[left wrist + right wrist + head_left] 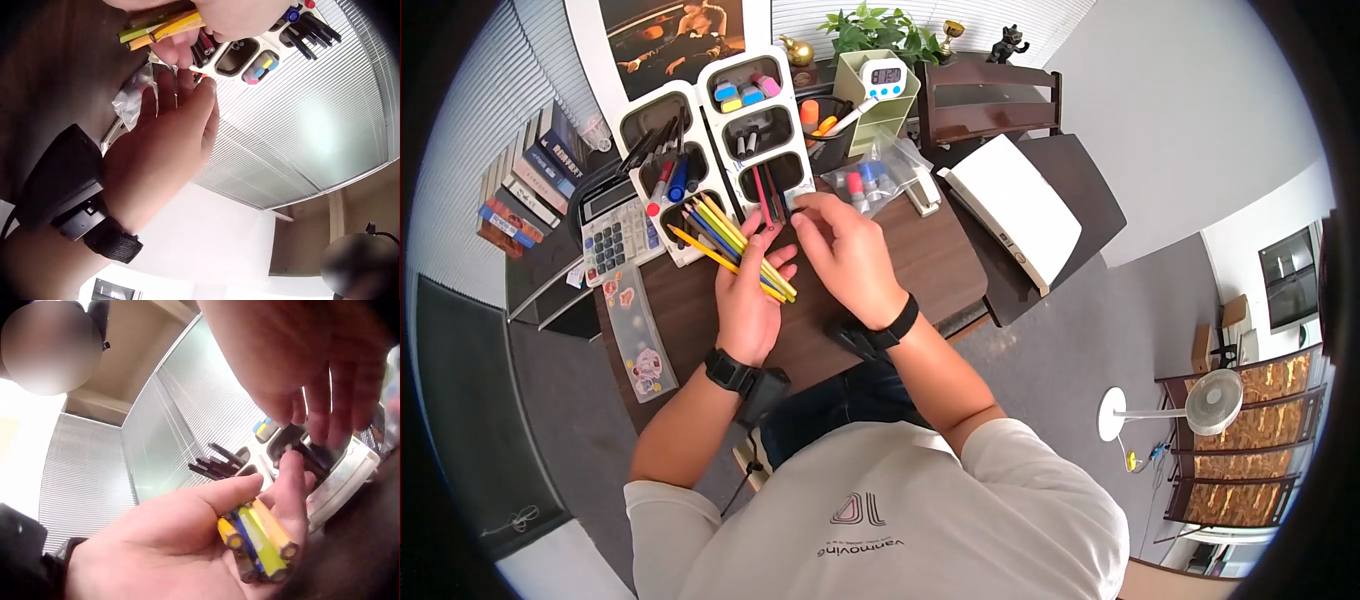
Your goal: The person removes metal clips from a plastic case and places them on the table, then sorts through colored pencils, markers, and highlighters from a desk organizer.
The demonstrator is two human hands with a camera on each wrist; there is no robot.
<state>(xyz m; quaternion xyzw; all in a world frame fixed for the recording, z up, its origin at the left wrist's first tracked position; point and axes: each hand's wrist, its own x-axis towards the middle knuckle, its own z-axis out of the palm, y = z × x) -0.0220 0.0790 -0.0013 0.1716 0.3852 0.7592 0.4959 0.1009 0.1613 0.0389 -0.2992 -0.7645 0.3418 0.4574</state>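
My left hand [747, 310] grips a bundle of colored pencils [718, 232], mostly yellow with blue and green ones among them. Their blunt ends [265, 544] stick out of the palm in the right wrist view. My right hand [855, 260] is beside it with loosely bent fingers and nothing seen in its grasp. Its fingertips [320, 434] hang close over the front compartment of the white desk organizer [712, 130]. Red and dark pencils [767, 195] stand in that compartment, close to both hands.
Blue and red markers [678, 178] fill another compartment, and highlighters [748, 96] a back one. A clear plastic bag [878, 170] with small bottles lies right of the organizer. A calculator [610, 243] and a sticker-covered case [638, 330] are at the left. A white binder [1015, 215] lies right.
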